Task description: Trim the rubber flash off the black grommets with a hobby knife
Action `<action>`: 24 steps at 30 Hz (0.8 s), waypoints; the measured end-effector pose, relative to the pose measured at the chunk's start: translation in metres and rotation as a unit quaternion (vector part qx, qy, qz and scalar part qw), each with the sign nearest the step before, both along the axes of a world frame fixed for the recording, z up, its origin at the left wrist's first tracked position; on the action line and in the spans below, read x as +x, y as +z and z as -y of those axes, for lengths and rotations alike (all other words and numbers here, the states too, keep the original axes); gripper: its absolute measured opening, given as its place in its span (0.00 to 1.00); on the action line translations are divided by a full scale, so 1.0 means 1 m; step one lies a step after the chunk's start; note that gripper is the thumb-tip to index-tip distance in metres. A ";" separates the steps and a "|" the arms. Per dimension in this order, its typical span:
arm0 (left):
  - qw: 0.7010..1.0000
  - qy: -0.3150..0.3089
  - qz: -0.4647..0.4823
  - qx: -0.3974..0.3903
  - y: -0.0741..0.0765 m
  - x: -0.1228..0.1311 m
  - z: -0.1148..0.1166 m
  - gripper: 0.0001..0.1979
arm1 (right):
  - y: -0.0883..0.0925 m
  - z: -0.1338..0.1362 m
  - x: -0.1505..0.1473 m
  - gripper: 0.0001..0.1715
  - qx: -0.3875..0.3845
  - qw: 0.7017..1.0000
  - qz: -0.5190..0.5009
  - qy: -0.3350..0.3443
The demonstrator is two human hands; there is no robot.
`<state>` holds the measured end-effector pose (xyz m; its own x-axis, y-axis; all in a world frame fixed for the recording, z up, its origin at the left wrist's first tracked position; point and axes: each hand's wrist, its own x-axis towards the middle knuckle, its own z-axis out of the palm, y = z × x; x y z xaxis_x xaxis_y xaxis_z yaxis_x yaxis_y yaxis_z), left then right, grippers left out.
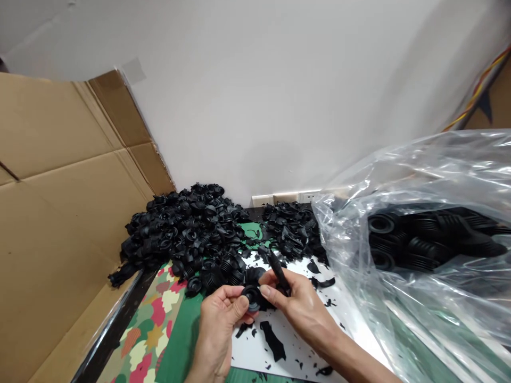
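My left hand pinches a black ribbed rubber part by its round rim, low in the middle of the view. My right hand grips the same part from the right and also holds a slim black tool that sticks up and away. Both hands hover over a white sheet strewn with black rubber trimmings. Right behind the hands rises a big heap of the same black parts.
A cardboard sheet leans along the left side. A clear plastic bag holding more black parts fills the right. A smaller black pile sits by the white wall, near wall sockets. A camouflage cloth covers the table's left.
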<state>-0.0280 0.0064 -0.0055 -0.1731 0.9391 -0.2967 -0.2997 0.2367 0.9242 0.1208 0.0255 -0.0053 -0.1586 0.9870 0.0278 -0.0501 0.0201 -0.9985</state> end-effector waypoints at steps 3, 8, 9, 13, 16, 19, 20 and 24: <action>1.000 0.005 -0.004 0.004 0.001 0.002 0.000 0.20 | 0.006 0.005 -0.002 0.08 -0.002 0.999 0.042 0.033; 1.000 0.014 -0.022 0.014 0.003 0.006 0.001 0.18 | 0.006 0.010 -0.010 0.11 -0.012 0.990 0.139 0.007; 0.999 0.017 -0.025 0.017 0.003 0.007 0.001 0.18 | 0.005 0.010 -0.012 0.11 -0.011 0.990 0.143 0.000; 0.999 0.024 -0.030 0.032 0.005 0.010 0.002 0.18 | 0.003 0.007 -0.013 0.13 -0.023 0.989 0.143 0.004; 0.998 0.028 -0.035 0.047 0.004 0.010 0.002 0.18 | 0.004 0.007 -0.012 0.13 -0.027 0.990 0.140 0.016; 0.997 0.026 -0.041 0.057 0.003 0.010 0.003 0.17 | 0.004 0.008 -0.012 0.13 -0.022 0.989 0.142 0.029; 0.997 0.027 -0.047 0.059 0.003 0.009 0.003 0.17 | 0.004 0.008 -0.011 0.14 -0.014 0.988 0.152 0.030; 0.994 0.031 -0.087 0.058 0.003 0.010 0.004 0.16 | 0.002 0.007 -0.010 0.14 0.028 0.976 0.213 0.026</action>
<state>-0.0176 0.0027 -0.0023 -0.2700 0.9516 -0.1468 -0.1439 0.1109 0.9834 0.1110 0.0183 -0.0032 -0.2169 0.9762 0.0027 0.3678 0.0843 -0.9261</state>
